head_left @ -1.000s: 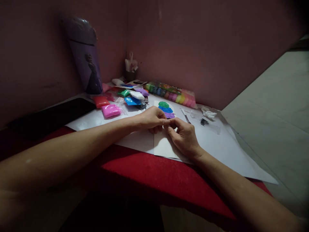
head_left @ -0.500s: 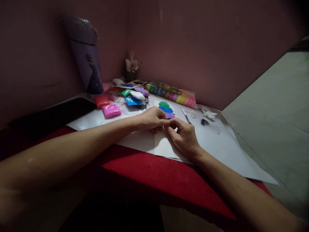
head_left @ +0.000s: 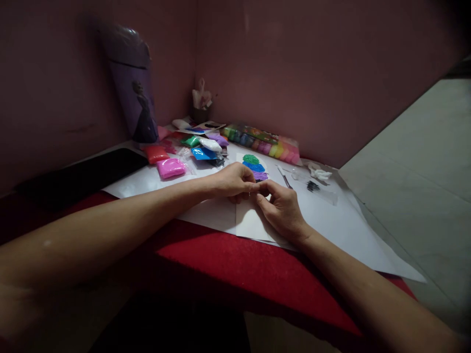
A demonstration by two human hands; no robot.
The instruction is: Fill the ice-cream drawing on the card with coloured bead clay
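Note:
My left hand [head_left: 235, 181] and my right hand [head_left: 281, 208] meet fingertip to fingertip over a cream sheet of card [head_left: 252, 223]. The fingers of both are curled and pinched together; whatever lies between them is too small or hidden to make out. Just beyond my fingers, the card bears a textured clay picture [head_left: 253, 165] in bands of green, blue and purple, with a dark strip at its lower edge partly covered by my hands. To the right of the picture lies a thin pen-like tool [head_left: 285, 177] with a white end.
Bagged clay in pink [head_left: 171, 168], red [head_left: 156, 154] and blue [head_left: 204, 154] sits at the left. Behind is a long pack of colored clay [head_left: 263, 143]. On the right are black clay [head_left: 312, 186] on clear plastic and a crumpled white tissue [head_left: 319, 172]. White paper [head_left: 353, 230] covers the red cloth [head_left: 221, 264].
Both hands stay pinched together in the same spot, with hardly any visible finger movement. The whole view has shifted very slightly.

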